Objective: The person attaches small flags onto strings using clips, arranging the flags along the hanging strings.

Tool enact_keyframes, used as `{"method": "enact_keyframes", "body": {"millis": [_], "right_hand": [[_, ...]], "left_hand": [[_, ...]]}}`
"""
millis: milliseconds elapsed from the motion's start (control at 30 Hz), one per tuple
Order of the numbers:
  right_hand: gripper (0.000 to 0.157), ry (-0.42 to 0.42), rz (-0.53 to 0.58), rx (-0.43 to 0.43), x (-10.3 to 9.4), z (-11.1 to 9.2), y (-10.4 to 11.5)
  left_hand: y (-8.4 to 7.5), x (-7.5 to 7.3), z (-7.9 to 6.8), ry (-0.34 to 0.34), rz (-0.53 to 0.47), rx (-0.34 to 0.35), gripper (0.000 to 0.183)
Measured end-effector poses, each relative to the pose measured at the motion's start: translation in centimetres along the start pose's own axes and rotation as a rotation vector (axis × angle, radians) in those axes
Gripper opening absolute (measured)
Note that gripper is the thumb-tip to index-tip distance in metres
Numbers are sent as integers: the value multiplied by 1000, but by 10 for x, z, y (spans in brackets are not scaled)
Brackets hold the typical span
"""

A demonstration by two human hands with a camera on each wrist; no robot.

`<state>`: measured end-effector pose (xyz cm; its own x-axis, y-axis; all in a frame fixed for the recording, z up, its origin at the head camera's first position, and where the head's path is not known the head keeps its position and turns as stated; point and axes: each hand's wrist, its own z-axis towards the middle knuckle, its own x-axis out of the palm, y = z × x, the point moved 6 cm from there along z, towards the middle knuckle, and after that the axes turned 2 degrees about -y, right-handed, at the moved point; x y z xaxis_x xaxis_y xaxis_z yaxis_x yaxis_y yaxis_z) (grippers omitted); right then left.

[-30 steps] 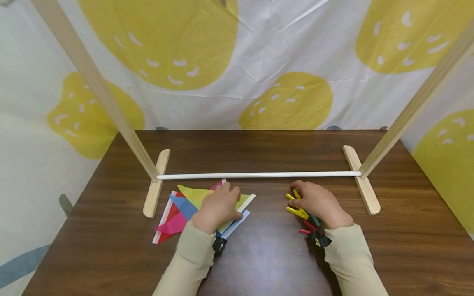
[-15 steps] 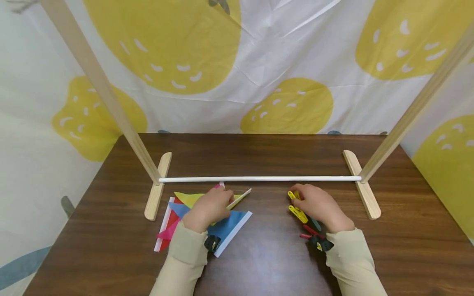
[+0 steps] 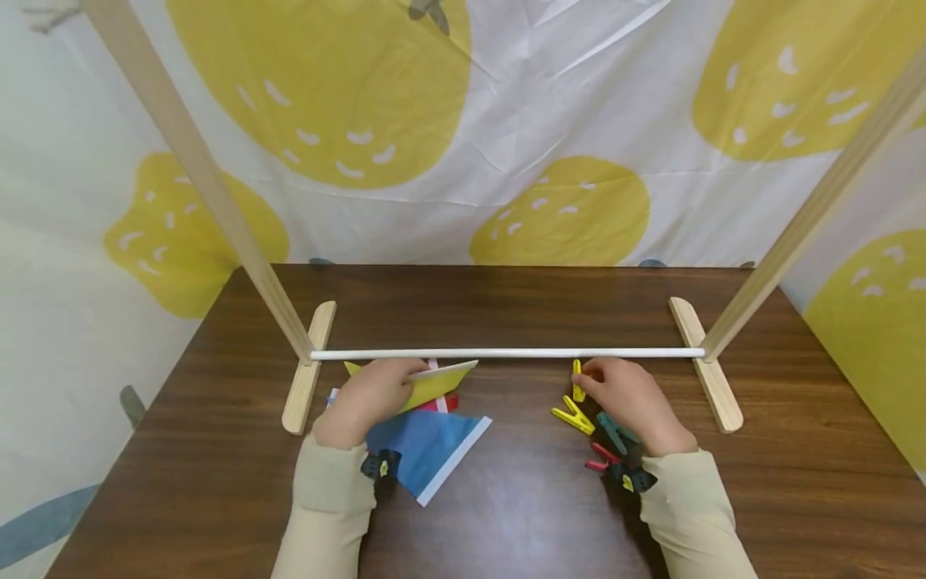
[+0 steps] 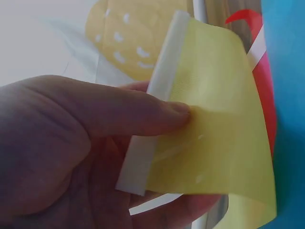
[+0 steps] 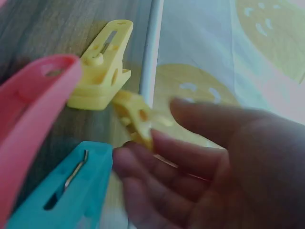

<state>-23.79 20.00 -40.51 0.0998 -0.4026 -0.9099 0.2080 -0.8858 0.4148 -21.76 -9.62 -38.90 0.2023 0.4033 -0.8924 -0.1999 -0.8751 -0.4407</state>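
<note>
My left hand (image 3: 369, 394) pinches a yellow pennant (image 4: 219, 143) by its white edge strip, the thumb lying over the strip. The pennant is lifted and curls away from the hand. Under it lie a blue pennant (image 3: 427, 446) and a red one (image 3: 452, 400), with others partly hidden by the hand. At the right, my right hand (image 3: 629, 398) has its fingertips at a yellow clothespin (image 5: 133, 114), blurred in the right wrist view and seemingly between thumb and fingers. A second yellow clothespin (image 3: 575, 416), a teal one (image 3: 615, 432) and a red one (image 3: 604, 453) lie nearby.
A wooden stand rises behind the hands, with a left post (image 3: 210, 193) and a right post (image 3: 803, 209) on flat feet. A white rod (image 3: 506, 353) joins them low over the brown table (image 3: 521, 498). A lemon-print cloth (image 3: 405, 225) hangs behind.
My left hand has taken the yellow pennant off the pile and drawn it left, uncovering more of the blue one. At my right hand, one yellow clothespin has come apart from the other.
</note>
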Motion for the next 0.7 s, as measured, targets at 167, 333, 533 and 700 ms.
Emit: {"method": "enact_keyframes", "body": {"millis": [167,333,533,700], "right_hand": [[27,-66,76,49,-5,-1,-4],[30,-85,98,64,-5,0,-6],[22,-66,101,58,-5,1,-8],[16,-88,69,14,-7,2,-7]], "left_hand": [[15,-2,-2,27,-57,-77,26],[27,-7,-6,26,-70,-109,17],[36,-17,-9,5,-53,-89,20],[44,-21,-10,-15,-82,-122,20]]}}
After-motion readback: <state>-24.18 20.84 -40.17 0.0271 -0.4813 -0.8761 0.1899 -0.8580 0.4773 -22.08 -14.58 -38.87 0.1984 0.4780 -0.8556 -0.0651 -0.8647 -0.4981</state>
